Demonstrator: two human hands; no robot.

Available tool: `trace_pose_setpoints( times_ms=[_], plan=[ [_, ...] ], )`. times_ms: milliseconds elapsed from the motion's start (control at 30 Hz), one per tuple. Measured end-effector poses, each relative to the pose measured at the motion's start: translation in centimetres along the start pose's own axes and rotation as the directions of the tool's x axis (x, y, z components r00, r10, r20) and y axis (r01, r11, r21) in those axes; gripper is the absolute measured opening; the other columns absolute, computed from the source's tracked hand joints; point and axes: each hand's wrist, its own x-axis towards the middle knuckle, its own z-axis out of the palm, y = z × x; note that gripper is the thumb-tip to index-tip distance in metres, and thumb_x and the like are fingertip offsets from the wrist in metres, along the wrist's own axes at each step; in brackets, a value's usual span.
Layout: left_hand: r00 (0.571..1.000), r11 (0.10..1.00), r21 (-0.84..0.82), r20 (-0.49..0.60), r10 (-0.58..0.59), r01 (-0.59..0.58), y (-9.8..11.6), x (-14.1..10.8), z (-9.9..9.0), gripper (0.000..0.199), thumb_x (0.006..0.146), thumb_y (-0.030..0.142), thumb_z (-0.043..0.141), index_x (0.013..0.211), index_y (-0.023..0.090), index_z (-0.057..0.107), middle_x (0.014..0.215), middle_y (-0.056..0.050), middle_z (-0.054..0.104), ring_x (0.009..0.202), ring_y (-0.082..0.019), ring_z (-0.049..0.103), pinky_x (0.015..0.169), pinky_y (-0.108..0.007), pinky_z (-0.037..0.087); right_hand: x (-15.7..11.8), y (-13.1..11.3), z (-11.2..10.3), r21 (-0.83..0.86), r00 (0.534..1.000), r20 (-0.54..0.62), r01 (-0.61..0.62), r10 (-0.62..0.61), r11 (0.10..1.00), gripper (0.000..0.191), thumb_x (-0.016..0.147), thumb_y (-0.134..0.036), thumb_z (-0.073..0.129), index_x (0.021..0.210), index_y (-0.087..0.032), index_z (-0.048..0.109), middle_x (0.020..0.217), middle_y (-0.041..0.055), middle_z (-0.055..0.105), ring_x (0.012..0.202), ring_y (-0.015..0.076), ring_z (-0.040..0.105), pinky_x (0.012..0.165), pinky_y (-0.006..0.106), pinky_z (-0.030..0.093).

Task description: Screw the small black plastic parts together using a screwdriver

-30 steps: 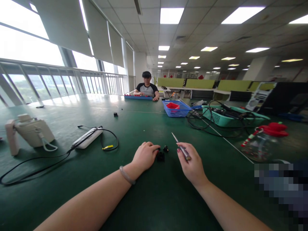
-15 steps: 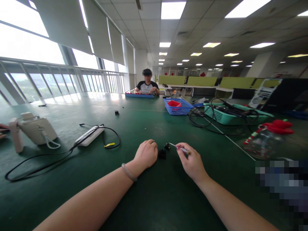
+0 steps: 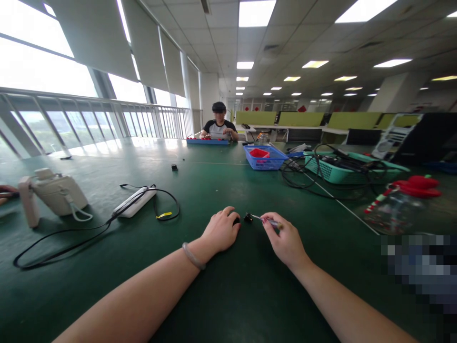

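My right hand (image 3: 283,238) is closed around a slim screwdriver (image 3: 273,222), its thin metal shaft pointing left. At the shaft's tip, and seemingly touching it, is a small black part (image 3: 248,217) on the green table. Just left of that part, my left hand (image 3: 222,229) rests low with curled fingers. A second small black piece (image 3: 236,221) shows between its thumb and fingers, mostly hidden by the hand.
A white power bank (image 3: 137,202) with a black strap lies left, near a beige bottle (image 3: 60,190). Blue basket (image 3: 266,159), green basket (image 3: 332,171) with cables, and red-lidded glass jar (image 3: 400,209) stand right. A person (image 3: 218,126) sits across. Another hand (image 3: 7,193) shows far left.
My left hand has moved slightly right and closed over the black piece that lay beside it. The screwdriver tip has dropped slightly toward the other black part.
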Motion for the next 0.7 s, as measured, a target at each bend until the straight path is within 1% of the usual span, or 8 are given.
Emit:
trace_pose_setpoints(
  times_ms=[100,167,300,367,433,500,600,700],
  plan=[
    [0.996,0.997,0.013,-0.037,-0.076,0.076,-0.2,0.1,0.2,0.032,0.092,0.037,0.043,0.116,0.022,0.060,0.139,-0.010,0.047,0.119,-0.028,0.052,0.101,-0.044,0.043,-0.1,-0.1,0.0,0.012,1.000,0.026,0.005,-0.005,1.000,0.025,0.094,-0.040,0.043,0.093,-0.024,0.062,0.080,0.0022,0.068,0.075,0.0213,0.064,0.070,0.034,0.048],
    [0.995,0.995,0.004,-0.044,-0.095,0.095,-0.2,0.1,0.2,0.034,0.091,0.039,0.047,0.118,0.022,0.058,0.137,-0.010,0.049,0.122,-0.029,0.049,0.102,-0.045,0.041,-0.1,-0.2,0.0,0.017,0.999,0.039,0.012,-0.012,1.000,0.025,0.094,-0.040,0.043,0.093,-0.023,0.062,0.081,0.0024,0.068,0.077,0.0215,0.064,0.069,0.033,0.048],
    [0.998,0.998,-0.031,-0.037,-0.048,0.047,0.1,-0.2,0.0,0.049,0.087,0.048,0.051,0.131,0.026,0.048,0.137,-0.009,0.049,0.126,-0.030,0.044,0.104,-0.047,0.038,-0.1,-0.4,0.2,0.032,0.995,0.079,0.050,-0.053,0.998,0.025,0.094,-0.039,0.044,0.091,-0.023,0.063,0.081,0.0021,0.068,0.076,0.0206,0.063,0.070,0.033,0.048],
    [1.000,0.999,-0.034,-0.014,-0.016,0.015,0.2,-0.3,-0.1,0.056,0.086,0.052,0.052,0.136,0.030,0.044,0.139,-0.008,0.047,0.128,-0.031,0.041,0.105,-0.050,0.035,-0.2,-0.5,0.2,0.049,0.994,0.089,0.065,-0.069,0.997,0.026,0.093,-0.039,0.044,0.090,-0.023,0.064,0.081,0.0021,0.068,0.076,0.0206,0.063,0.070,0.033,0.048],
    [1.000,0.999,-0.031,0.023,0.017,-0.016,0.3,-0.4,-0.1,0.057,0.085,0.055,0.053,0.137,0.034,0.043,0.139,-0.008,0.047,0.129,-0.033,0.039,0.105,-0.053,0.033,-0.2,-0.3,0.3,0.082,0.994,0.087,0.064,-0.071,0.995,0.026,0.093,-0.040,0.044,0.090,-0.023,0.064,0.080,0.0021,0.068,0.075,0.0204,0.063,0.069,0.032,0.048],
    [0.998,0.998,-0.037,0.054,0.045,-0.043,0.4,-0.4,-0.2,0.052,0.086,0.054,0.052,0.134,0.034,0.046,0.136,-0.007,0.049,0.128,-0.032,0.041,0.105,-0.054,0.033,-0.2,0.1,0.3,0.144,0.996,0.070,0.036,-0.046,0.989,0.027,0.093,-0.041,0.045,0.090,-0.022,0.063,0.078,0.0018,0.066,0.070,0.0189,0.062,0.065,0.030,0.048],
    [0.996,0.997,-0.058,0.072,0.052,-0.047,0.6,-0.4,-0.3,0.038,0.088,0.046,0.053,0.124,0.031,0.052,0.128,-0.006,0.055,0.123,-0.029,0.046,0.104,-0.054,0.034,-0.1,0.9,0.6,0.282,0.999,0.020,-0.044,0.040,0.959,0.031,0.094,-0.045,0.044,0.089,-0.020,0.062,0.070,0.0010,0.062,0.059,0.0162,0.058,0.057,0.028,0.046],
    [0.998,0.997,-0.068,0.063,0.028,-0.024,0.9,-0.4,-0.3,0.028,0.089,0.040,0.053,0.114,0.029,0.052,0.125,-0.005,0.056,0.120,-0.028,0.048,0.103,-0.059,0.032,0.0,1.5,0.9,0.351,0.994,-0.011,-0.098,0.109,0.931,0.033,0.094,-0.047,0.043,0.086,-0.019,0.060,0.065,0.0000,0.057,0.054,0.0154,0.055,0.053,0.027,0.045]
  ],
)
